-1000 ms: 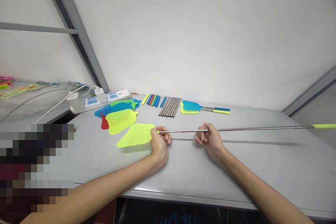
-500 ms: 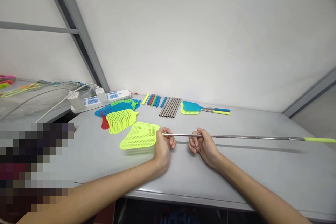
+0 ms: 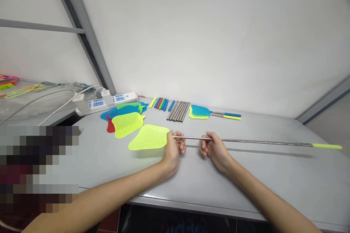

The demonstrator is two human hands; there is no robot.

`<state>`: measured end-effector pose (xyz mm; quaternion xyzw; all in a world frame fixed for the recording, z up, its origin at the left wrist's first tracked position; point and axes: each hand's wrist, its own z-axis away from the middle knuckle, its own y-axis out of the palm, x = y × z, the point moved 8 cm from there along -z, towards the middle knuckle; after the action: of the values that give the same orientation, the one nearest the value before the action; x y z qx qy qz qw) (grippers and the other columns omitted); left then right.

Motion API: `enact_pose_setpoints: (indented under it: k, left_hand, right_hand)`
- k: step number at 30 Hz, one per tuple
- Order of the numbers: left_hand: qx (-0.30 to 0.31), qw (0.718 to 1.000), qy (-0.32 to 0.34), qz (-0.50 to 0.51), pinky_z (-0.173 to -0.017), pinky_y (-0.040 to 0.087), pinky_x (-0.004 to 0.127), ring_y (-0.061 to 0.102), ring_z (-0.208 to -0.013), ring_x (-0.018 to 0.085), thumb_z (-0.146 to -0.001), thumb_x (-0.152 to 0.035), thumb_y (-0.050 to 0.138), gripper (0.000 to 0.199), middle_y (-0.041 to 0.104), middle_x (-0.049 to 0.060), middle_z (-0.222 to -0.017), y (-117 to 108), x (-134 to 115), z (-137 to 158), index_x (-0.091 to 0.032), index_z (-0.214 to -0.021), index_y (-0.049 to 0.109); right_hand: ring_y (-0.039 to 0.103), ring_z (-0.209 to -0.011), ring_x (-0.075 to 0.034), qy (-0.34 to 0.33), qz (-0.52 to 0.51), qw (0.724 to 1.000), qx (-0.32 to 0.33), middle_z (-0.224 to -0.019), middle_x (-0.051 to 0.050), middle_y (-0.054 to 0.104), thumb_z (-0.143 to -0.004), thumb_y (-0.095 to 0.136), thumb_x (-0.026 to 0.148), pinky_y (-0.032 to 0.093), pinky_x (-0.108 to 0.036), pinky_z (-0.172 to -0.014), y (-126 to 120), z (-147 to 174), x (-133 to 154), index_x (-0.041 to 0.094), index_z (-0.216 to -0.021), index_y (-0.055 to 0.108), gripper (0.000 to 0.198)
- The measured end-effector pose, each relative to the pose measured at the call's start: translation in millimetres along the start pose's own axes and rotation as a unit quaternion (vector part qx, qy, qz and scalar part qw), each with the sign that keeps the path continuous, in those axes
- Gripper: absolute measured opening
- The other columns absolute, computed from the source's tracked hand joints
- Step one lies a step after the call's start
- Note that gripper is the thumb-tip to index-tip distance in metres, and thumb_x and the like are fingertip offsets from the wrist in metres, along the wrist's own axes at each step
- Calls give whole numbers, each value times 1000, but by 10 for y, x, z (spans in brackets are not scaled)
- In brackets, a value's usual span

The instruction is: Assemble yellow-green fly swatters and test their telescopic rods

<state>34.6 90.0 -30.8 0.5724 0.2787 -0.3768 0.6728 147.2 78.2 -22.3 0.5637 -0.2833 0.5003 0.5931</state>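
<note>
Gripping a yellow fly swatter crosswise just above the table, the person pinches it with the left hand where the mesh head meets the rod; the right hand curls around that thin metal, and the handle points off to the right. Any push or pull is probably best kept in line with the rod, since a sideways load could bend it. Beyond lie spare heads, then metal tubes beside coloured grips, two shorter swatters and, leftmost, a power strip.
</note>
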Motion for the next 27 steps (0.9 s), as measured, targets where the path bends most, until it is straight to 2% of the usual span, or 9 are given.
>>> enact_pose_setpoints:
  k: [4, 7, 9, 14, 19, 23, 27]
  left_hand:
    - [33, 999, -20, -15, -36, 26, 20, 32, -33, 7, -76, -34, 26, 30, 41, -3, -43, 33, 20, -16, -16, -58, 43]
    - [146, 983, -105, -43, -38, 30, 21, 38, -37, 9, -74, -32, 28, 29, 46, 1, -46, 198, 153, 25, -14, -62, 48]
    - [190, 969, -152, -42, -41, 32, 22, 40, -38, 10, -74, -32, 28, 30, 46, 1, -45, 258, 223, 58, -14, -62, 49]
    - [151, 972, -177, -30, -43, 31, 21, 40, -40, 9, -76, -34, 30, 31, 44, -1, -45, 191, 250, 26, -14, -61, 47]
    - [178, 971, -152, -41, -44, 31, 22, 38, -39, 8, -76, -45, 33, 35, 42, -3, -46, 238, 213, 57, -15, -64, 48]
    - [142, 983, -117, -20, -44, 31, 21, 38, -39, 8, -74, -47, 38, 34, 42, -4, -47, 210, 132, 20, -15, -68, 49]
    - [118, 989, -93, 11, -41, 30, 22, 37, -36, 9, -73, -55, 30, 45, 40, -3, -44, 176, 52, -39, -15, -65, 49]
  right_hand:
    - [37, -36, -9, -17, 38, 998, 35, -39, 2, 37, -78, 29, 38, 28, -23, -41, 28, 5, 39, 15, -47, 49, 43]
    - [39, -36, -9, -18, 89, 994, 60, -39, 0, 44, -78, 29, 40, 28, -23, -41, 85, 30, 16, 13, -49, 52, 46]
    - [39, -35, -10, -1, 104, 992, 68, -39, -1, 46, -78, 28, 40, 29, -23, -40, 117, 42, -34, 13, -51, 54, 47]
    - [37, -35, -8, 6, 122, 991, 53, -39, 0, 45, -79, 28, 39, 29, -22, -40, 126, 34, -69, 12, -52, 55, 46]
    - [36, -35, -7, -9, 128, 991, 36, -39, 1, 43, -79, 32, 38, 28, -21, -40, 101, 22, -36, 12, -51, 55, 44]
    - [37, -37, -7, -6, 91, 996, 25, -41, 1, 43, -78, 34, 39, 29, -21, -41, 62, 23, -20, 12, -53, 55, 42]
    - [36, -37, -8, -11, 77, 997, 7, -40, 1, 41, -78, 34, 38, 29, -22, -41, 20, 23, 22, 13, -53, 54, 41]
